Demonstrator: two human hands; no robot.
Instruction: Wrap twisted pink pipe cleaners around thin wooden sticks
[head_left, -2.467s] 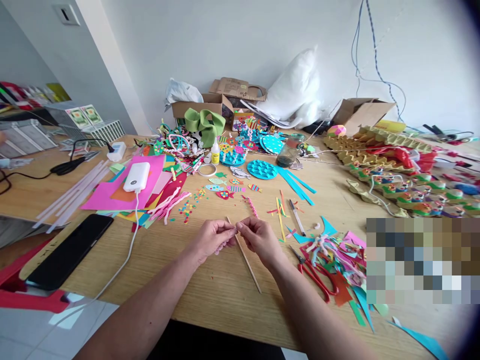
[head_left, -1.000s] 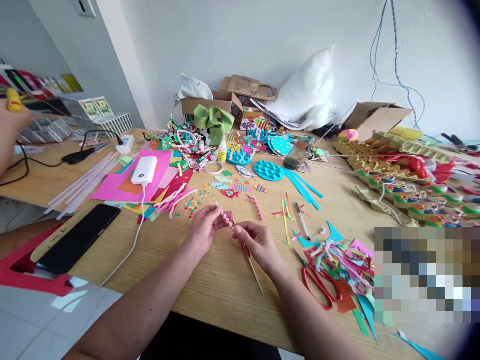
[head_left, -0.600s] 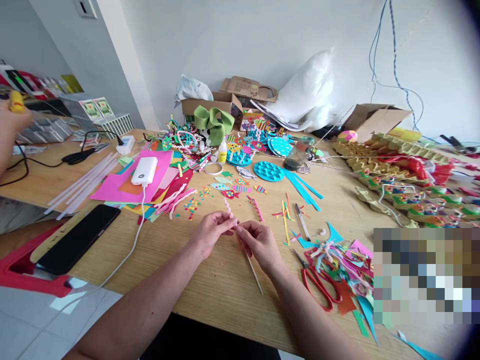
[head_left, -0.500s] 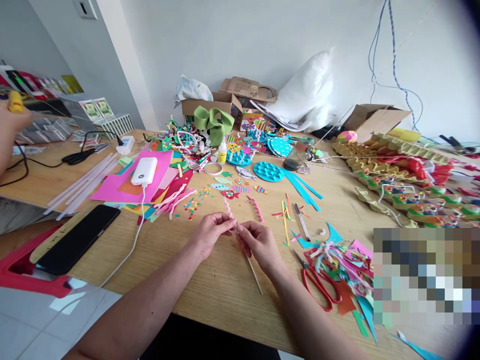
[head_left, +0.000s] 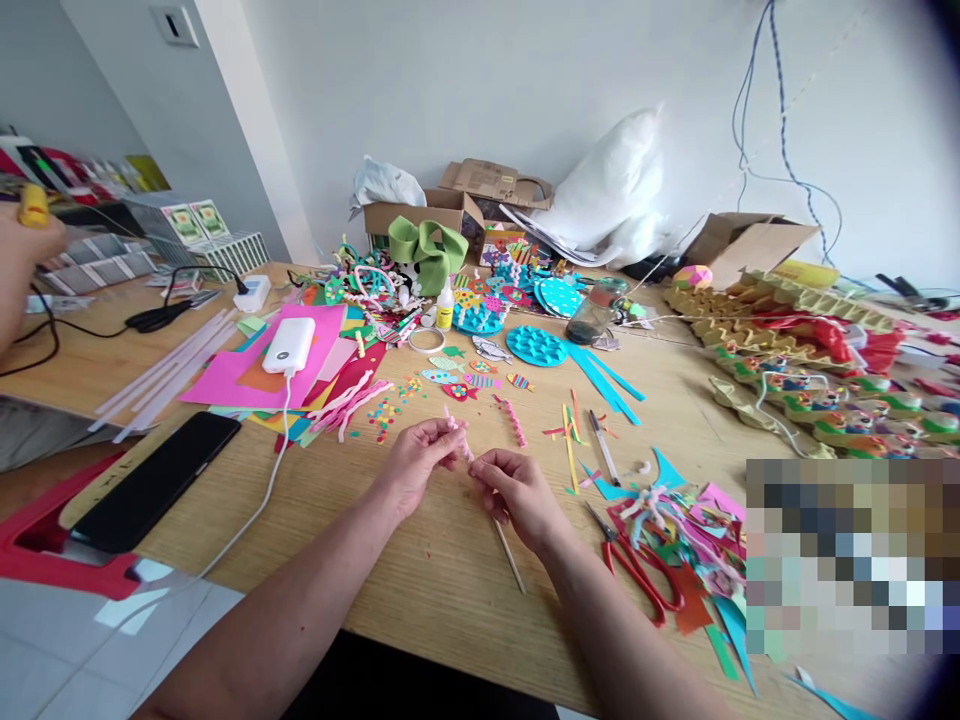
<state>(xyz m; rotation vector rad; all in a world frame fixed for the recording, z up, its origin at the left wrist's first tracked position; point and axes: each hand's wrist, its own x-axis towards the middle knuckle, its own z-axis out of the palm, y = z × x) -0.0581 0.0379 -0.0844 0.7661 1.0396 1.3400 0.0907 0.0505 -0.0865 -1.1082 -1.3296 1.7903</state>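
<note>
My left hand (head_left: 422,462) pinches the upper part of a pink coiled pipe cleaner (head_left: 466,447), its tip poking up past my fingers. With thumb and forefinger closed, my right hand (head_left: 516,494) grips the lower end. A thin wooden stick (head_left: 511,560) slants down from beneath the right hand; whether that hand also holds it is hidden. Another pink coiled pipe cleaner (head_left: 513,422) lies just beyond my hands. Straight pink pipe cleaners (head_left: 354,404) are bunched to the left. Paper fish (head_left: 481,381) lie ahead, near a blue scalloped disc (head_left: 537,345).
Red-handled scissors (head_left: 637,575) and a pen (head_left: 603,447) lie right, beside paper scraps (head_left: 697,560). Left are a phone (head_left: 157,480), a white power bank (head_left: 289,345) with a trailing cable, and pink paper (head_left: 217,372). A glue bottle (head_left: 445,308) stands behind. Another person's hand (head_left: 26,245) shows far left.
My hands have drawn slightly apart, and more of the pink coil shows between them. The left hand has shifted a little to the left along it.
</note>
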